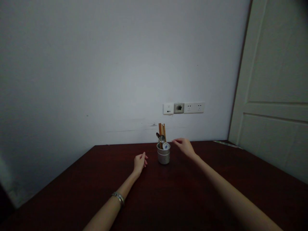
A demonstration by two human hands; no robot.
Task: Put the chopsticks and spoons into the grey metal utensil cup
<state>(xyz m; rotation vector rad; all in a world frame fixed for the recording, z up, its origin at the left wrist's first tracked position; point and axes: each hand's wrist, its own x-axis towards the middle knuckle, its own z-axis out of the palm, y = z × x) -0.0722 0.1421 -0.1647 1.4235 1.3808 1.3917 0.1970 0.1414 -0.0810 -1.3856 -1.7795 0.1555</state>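
Observation:
A grey metal utensil holder [163, 158] stands upright on the table. Wooden chopsticks [162, 129] and metal spoons [162, 138] lean in it, along with a white ceramic spoon [166, 146] that has a blue mark. To its left, apart from it, my left hand [140, 163] hovers or rests near the tabletop, fingers loosely curled and nothing visible in them. Just right of the holder's rim is my right hand [184, 146], its thumb and fingertips pinched together. No object shows between those fingertips, and they do not touch the utensils.
The dark red-brown table [154, 199] reaches back to a pale wall [125, 73]. Wall sockets [193, 107] and a switch plate [178, 108] sit above its back edge. At the right is a panelled door [274, 80]. A thin strip [227, 144] lies at the back right corner.

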